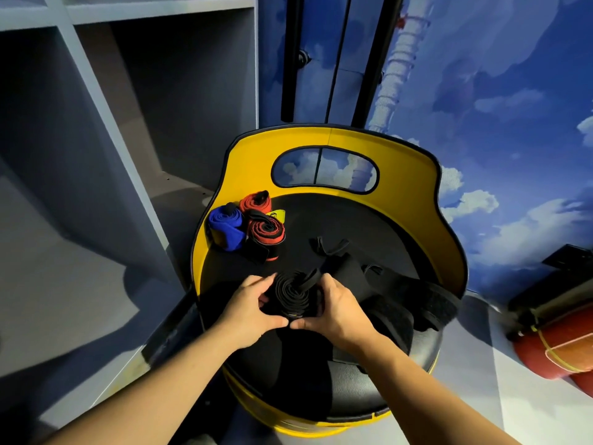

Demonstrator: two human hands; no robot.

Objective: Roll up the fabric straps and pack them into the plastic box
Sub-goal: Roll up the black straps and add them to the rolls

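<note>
Both hands are working a black strap roll [293, 295] at approx 6 o'clock on the black seat [353, 226] of a yellow-backed chair [404, 162]. Left hand [248, 308] is grasping the roll's left side, fingers curled round it; right hand [333, 311] is pinching the right side, thumbs nearly meeting below. Strap tail is running off toward 2 o'clock. Blue roll [224, 229] & two red/black rolls [264, 231] are sitting finished at 10 o'clock. No plastic box in view. To do it well: keep tension w/ the thumbs, edges flush, feed the tail straight so the coil isn't coning.
</note>
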